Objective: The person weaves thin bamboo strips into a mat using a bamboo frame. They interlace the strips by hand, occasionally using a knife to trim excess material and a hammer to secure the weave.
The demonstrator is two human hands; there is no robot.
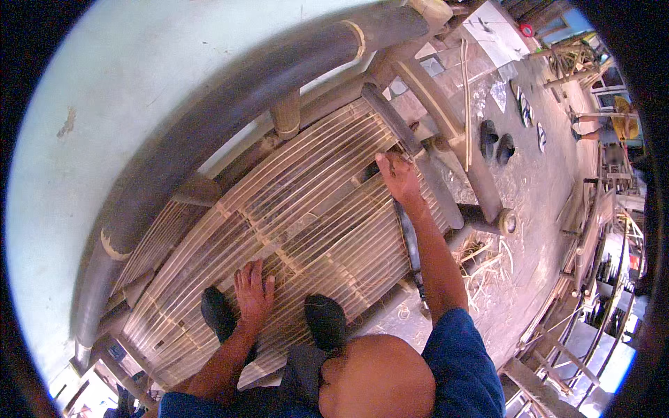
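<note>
I am looking down on a bamboo frame, and across the upper left of the frame the thick dark pole (230, 97) is curving from lower left to upper middle. I judge it heavy and stiff, nothing to lift with one hand.

Below it, filling the middle of the frame, the slats (306, 209) are lying side by side as a seat, pale and thin. I judge them light, springy and smooth along the grain, likely to split if bent across it, with edges that could cut; the safest hold would be flat on the face or near a crosspiece, where they are being supported.

At lower left of centre my left hand (252, 292) is pressing down on the slats, its fingers (268, 282) spread apart and lying flat, gripping nothing. The slats are running straight under the palm, touching it.

To the right, at upper middle, my right hand (398, 175) is reaching to the far end of the slats beside a dark rail (394, 120). Its fingers are curling down at the slat ends, touching them; whether they are pinching one I cannot tell.

At upper right, sandals (496, 138) are lying on the floor (536, 202), well apart from the work.
</note>
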